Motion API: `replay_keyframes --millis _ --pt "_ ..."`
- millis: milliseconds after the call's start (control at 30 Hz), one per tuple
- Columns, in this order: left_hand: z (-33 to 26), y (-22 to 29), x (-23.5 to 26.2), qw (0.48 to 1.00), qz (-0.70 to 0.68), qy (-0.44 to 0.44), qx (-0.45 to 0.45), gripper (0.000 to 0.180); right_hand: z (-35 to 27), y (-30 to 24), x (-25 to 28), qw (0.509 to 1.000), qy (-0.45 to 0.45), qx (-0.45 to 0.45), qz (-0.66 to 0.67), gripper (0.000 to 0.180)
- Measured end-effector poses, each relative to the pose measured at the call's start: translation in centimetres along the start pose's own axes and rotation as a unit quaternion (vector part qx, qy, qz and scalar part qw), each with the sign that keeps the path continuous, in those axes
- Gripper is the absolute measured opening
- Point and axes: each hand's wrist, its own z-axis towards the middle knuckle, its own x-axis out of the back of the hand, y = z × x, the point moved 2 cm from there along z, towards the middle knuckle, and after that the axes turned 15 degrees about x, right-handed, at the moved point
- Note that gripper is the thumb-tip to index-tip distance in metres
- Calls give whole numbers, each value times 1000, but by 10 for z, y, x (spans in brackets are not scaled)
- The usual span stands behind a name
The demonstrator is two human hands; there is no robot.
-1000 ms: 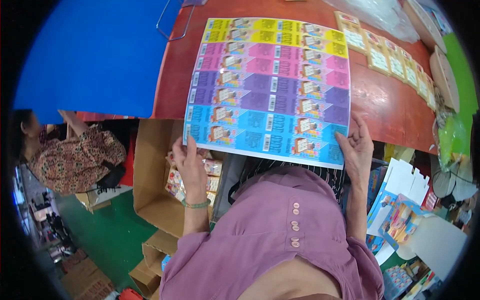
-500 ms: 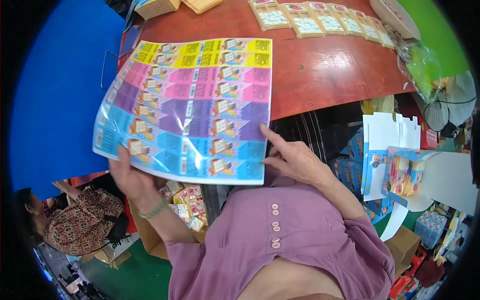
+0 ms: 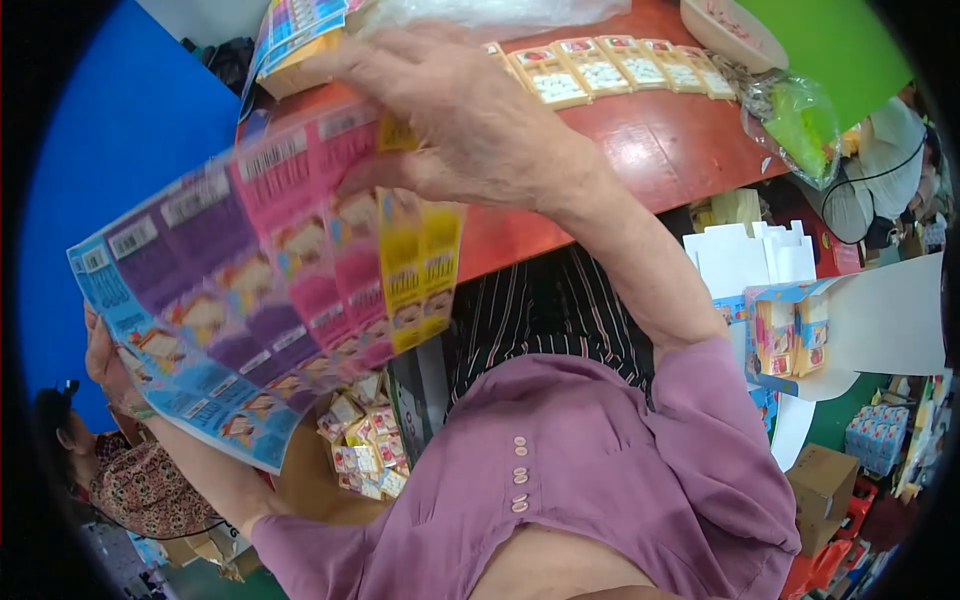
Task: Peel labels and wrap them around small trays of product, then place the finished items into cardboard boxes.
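Beside red table, both hands lifting colourful printed sheet, small packs below

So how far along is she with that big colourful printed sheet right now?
Done: the printed sheet is off the red table and in the air. In hand: the right hand grips its yellow end, the left hand its blue end, and it bends between them. Left: it is not yet set down; a similar stack lies on the table's far corner.
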Motion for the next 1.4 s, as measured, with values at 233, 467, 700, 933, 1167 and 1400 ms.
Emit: replay_keyframes --millis 233,467,700,933,1167,1400 --pt "59 24 -18 960 240 83 122 30 -41 11 9 961 -144 -204 118 17" --pt "202 5 -70 752 658 -38 -3 30 -103 -14 -2 840 -8 -456 293 19" --pt "260 -118 -148 736 600 234 -209 42 -165 -9 -29 797 23 -559 228 16" --pt "138 -208 -196 821 551 104 -112 43 -192 -8 -37 766 100 -588 237 18" --pt "125 -248 -180 756 648 76 -56 57 -187 -6 -19 708 73 -620 328 34" --pt "117 -248 -178 772 602 161 -123 50 -182 -27 -13 700 5 -627 342 46"
